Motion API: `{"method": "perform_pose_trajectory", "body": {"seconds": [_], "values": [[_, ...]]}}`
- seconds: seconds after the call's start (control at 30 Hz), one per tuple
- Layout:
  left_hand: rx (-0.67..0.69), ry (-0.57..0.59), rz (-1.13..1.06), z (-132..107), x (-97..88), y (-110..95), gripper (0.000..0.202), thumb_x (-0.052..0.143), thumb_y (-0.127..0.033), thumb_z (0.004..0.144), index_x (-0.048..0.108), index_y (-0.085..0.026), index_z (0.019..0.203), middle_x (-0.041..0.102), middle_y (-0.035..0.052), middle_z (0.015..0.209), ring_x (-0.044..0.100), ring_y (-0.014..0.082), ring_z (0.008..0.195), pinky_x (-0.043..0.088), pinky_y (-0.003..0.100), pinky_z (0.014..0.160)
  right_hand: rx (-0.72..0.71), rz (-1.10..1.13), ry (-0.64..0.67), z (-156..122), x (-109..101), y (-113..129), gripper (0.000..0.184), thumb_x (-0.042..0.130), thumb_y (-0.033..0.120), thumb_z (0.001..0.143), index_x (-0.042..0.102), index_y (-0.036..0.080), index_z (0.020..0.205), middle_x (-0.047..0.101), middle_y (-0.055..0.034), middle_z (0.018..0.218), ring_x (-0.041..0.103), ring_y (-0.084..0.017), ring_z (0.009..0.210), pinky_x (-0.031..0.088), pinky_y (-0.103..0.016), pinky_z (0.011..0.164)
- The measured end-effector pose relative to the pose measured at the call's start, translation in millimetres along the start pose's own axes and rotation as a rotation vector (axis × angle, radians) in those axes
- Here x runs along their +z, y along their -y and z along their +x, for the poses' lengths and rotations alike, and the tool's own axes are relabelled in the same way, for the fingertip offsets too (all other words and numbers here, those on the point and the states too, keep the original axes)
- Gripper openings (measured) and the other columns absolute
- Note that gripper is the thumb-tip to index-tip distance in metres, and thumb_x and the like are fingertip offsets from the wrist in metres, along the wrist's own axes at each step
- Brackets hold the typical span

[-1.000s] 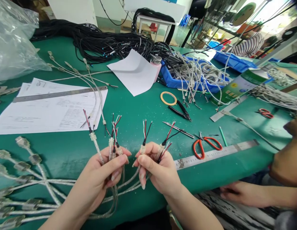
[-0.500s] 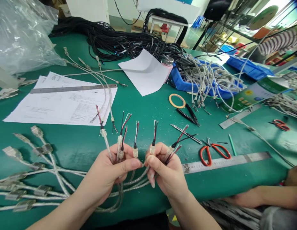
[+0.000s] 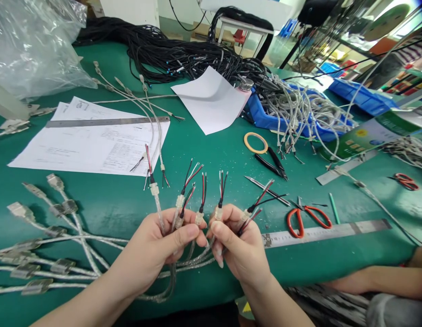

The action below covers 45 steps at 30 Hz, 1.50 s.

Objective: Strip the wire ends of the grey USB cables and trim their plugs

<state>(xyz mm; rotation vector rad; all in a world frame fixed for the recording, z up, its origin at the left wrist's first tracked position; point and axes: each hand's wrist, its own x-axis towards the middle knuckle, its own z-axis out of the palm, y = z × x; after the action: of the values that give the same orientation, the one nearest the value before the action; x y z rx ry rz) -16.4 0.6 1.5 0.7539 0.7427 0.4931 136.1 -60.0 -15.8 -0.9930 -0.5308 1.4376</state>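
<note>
My left hand (image 3: 173, 238) is closed around several clear-jacketed USB cables (image 3: 159, 210), their stripped ends pointing up with red, black and white wires (image 3: 189, 177) fanned out. My right hand (image 3: 236, 240) pinches more of the same kind of cable, one upright between thumb and finger with its thin wires (image 3: 222, 186) bare at the tips. Other wire ends (image 3: 263, 195) lean out to the right from behind its fingers. The two hands almost touch. At the left, the cables' USB plugs (image 3: 20, 210) and clear ferrite lumps (image 3: 63, 267) lie on the green table.
Red-handled scissors (image 3: 296, 220), a steel ruler (image 3: 333, 231), tweezers (image 3: 265, 190), black cutters (image 3: 272, 163) and a tape roll (image 3: 255, 142) lie to the right. Behind are papers (image 3: 85, 150), a blue bin (image 3: 265, 113) of cables and black cable bundles (image 3: 156, 50). Another person's arm (image 3: 370, 279) rests at right.
The wire ends in my left hand have shifted right, closer to those in my right hand. The whole view has moved slightly; both hands keep their hold.
</note>
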Motion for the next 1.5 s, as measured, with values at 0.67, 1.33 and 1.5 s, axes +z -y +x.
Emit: {"method": "perform_pose_trajectory", "body": {"seconds": [0.67, 1.33, 1.5], "values": [[0.061, -0.083, 0.289, 0, -2.8, 6, 0.023, 0.065, -0.038, 0.087, 0.072, -0.023, 0.103, 0.059, 0.0008, 0.082, 0.052, 0.0159, 0.082, 0.041, 0.029, 0.081, -0.311, -0.199, -0.19, 2, -4, -1, 0.038, 0.068, 0.025, 0.084, 0.061, 0.025, 0.122, 0.067, -0.0055, 0.107, 0.063, -0.018, 0.098, 0.052, -0.033, 0.09], [0.084, -0.157, 0.15, 1, 1.4, 1, 0.023, 0.079, -0.039, 0.073, 0.07, -0.019, 0.082, 0.066, 0.0001, 0.077, 0.058, 0.0151, 0.074, 0.045, 0.027, 0.074, -0.918, -1.038, -0.415, -1, -23, 22, 0.024, 0.052, 0.011, 0.094, 0.064, 0.023, 0.11, 0.064, -0.006, 0.107, 0.059, -0.019, 0.109, 0.041, -0.039, 0.104], [0.111, -0.128, 0.151, 4, 2.8, 1, 0.019, 0.078, -0.037, 0.074, 0.072, -0.02, 0.081, 0.064, -0.0014, 0.075, 0.056, 0.014, 0.072, 0.044, 0.025, 0.071, -0.491, -0.983, 0.093, 0, -1, 31, 0.019, 0.049, 0.021, 0.098, 0.065, 0.022, 0.108, 0.066, -0.0046, 0.106, 0.062, -0.014, 0.1, 0.049, -0.026, 0.088]]}}
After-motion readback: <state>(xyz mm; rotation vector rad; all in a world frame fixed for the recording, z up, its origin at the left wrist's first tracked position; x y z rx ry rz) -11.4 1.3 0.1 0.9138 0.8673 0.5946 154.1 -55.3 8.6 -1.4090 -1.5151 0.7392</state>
